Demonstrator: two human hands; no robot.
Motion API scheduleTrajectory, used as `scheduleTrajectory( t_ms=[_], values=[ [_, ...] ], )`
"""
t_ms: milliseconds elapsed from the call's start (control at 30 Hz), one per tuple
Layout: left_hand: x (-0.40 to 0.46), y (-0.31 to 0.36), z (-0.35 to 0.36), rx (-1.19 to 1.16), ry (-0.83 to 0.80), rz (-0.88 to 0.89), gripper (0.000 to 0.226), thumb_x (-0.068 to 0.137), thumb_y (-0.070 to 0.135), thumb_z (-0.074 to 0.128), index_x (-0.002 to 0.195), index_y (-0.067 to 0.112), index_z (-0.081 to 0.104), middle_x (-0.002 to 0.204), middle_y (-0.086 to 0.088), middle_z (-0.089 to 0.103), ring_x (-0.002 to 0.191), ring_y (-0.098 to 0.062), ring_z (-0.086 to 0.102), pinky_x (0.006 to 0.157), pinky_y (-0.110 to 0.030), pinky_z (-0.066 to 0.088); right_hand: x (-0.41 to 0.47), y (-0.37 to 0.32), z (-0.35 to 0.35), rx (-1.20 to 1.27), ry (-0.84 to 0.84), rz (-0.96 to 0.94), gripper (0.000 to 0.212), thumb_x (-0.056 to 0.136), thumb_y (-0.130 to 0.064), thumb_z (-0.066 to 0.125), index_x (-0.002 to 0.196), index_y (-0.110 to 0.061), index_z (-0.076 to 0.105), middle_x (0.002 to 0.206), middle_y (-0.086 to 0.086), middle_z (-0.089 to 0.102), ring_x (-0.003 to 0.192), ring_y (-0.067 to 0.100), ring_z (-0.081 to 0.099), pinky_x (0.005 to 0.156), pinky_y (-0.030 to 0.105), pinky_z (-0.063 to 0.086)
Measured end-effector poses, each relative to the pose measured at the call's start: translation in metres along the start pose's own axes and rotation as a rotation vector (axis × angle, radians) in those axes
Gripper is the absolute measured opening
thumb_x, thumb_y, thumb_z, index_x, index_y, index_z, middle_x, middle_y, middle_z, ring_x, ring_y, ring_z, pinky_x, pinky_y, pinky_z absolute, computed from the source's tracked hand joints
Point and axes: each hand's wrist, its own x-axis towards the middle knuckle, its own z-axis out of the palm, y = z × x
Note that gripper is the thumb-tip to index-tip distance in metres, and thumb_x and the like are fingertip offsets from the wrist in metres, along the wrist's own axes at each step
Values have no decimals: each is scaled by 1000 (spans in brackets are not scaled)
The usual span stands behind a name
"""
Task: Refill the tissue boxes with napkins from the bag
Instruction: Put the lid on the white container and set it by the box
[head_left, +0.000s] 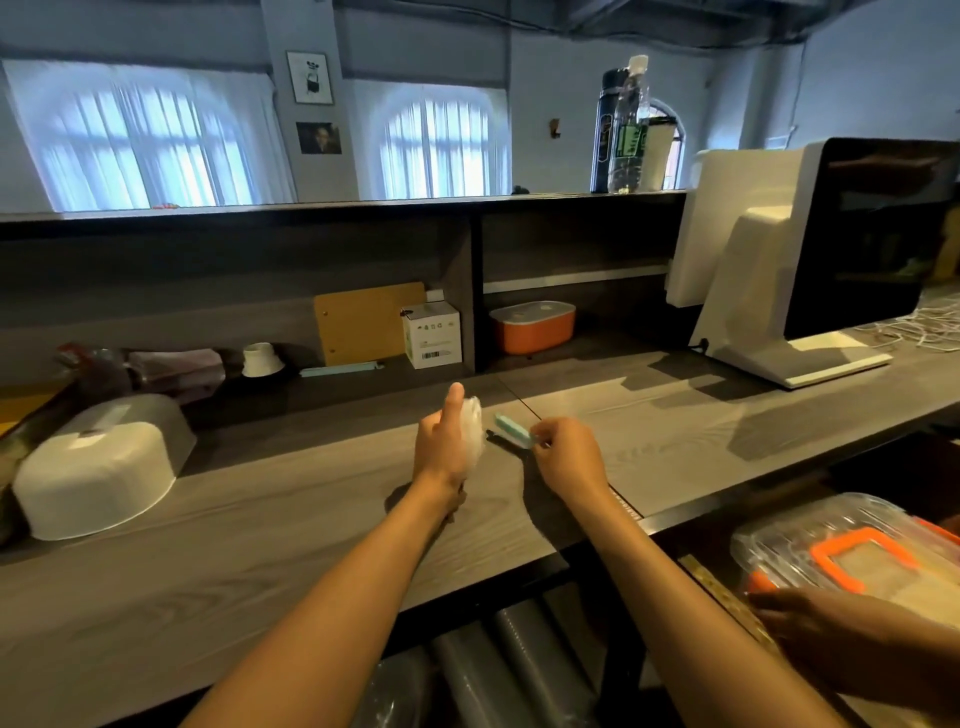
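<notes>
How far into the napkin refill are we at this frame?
Early. Done: nothing visibly refilled; no napkins are seen going into any box. In hand: the left hand grips a bunched clear plastic bag, and the right hand pinches a small teal clip beside it, over the wooden counter. Left: getting napkins out and filling the boxes, apparently all of it.

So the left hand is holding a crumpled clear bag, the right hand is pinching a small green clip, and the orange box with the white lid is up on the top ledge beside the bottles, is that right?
Not quite. The head view shows the orange box in the cubby under the top ledge, not beside the bottles. The rest stands: the left hand holds a crumpled clear bag, and the right hand pinches a small green clip.
</notes>
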Motion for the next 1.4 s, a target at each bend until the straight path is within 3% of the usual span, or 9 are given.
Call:
scheduleTrajectory(
  t_ms=[133,300,400,533,633,767,933,1100,1400],
  values=[
    [-4,2,1,-175,-56,-69,48,90,54,45,105,14,68,107,-10,67,98,-24,61,85,-38,46,-14,-9,1,363,138,-91,27,95,-11,58,121,-15,65,112,4,63,94,15,61,80,35,55],
    [-19,10,-1,-41,-76,67,27,106,31,39,126,25,57,116,-5,63,100,-19,61,75,-33,51,-43,-44,4,748,177,-68,29,96,-11,54,122,-20,66,105,-2,66,97,11,62,83,29,55],
    [-40,27,-6,-121,-75,46,35,107,33,37,138,25,52,124,-3,62,113,-19,60,89,-34,54,-56,-69,13,776,194,-97,26,98,-18,55,119,-23,68,105,-4,67,99,6,61,81,22,53],
    [-62,48,-29,-415,-146,-54,48,105,47,34,131,14,58,120,-15,66,109,-25,65,87,-35,56,-70,-98,22,749,226,-74,27,99,-21,54,122,-20,67,118,-2,54,107,7,54,84,20,51],
    [-74,55,-54,-467,-128,-33,55,99,56,41,133,16,55,120,-14,65,112,-26,65,95,-39,55,-92,-126,32,858,136,-109,16,100,-20,53,104,-29,67,115,-4,55,101,5,59,74,15,53],
    [-85,64,-94,-346,124,7,41,101,50,43,125,21,60,111,-7,68,103,-20,66,95,-38,54,-118,-157,51,942,-97,-154,19,101,-23,51,108,-27,68,111,-10,66,107,4,62,99,30,51],
    [-97,76,-157,-322,356,32,41,105,46,37,121,16,59,101,-8,69,87,-17,68,70,-29,53,-156,-199,61,1120,-180,-223,29,102,-22,46,129,-26,57,116,-17,61,106,-1,59,75,10,50],
    [-124,90,-216,-359,522,146,37,105,41,40,125,14,56,108,-8,67,97,-18,67,86,-33,56,-197,-257,91,1088,-329,-208,35,101,-37,47,136,-35,48,118,-14,60,107,2,59,82,20,51],
    [-215,85,-359,-201,591,277,11,99,25,53,94,21,61,93,-3,71,86,-13,69,73,-27,55,-293,-340,149,1047,-423,-228,18,95,-32,60,92,-18,70,79,-6,70,72,8,65,57,23,51]
  ],
)
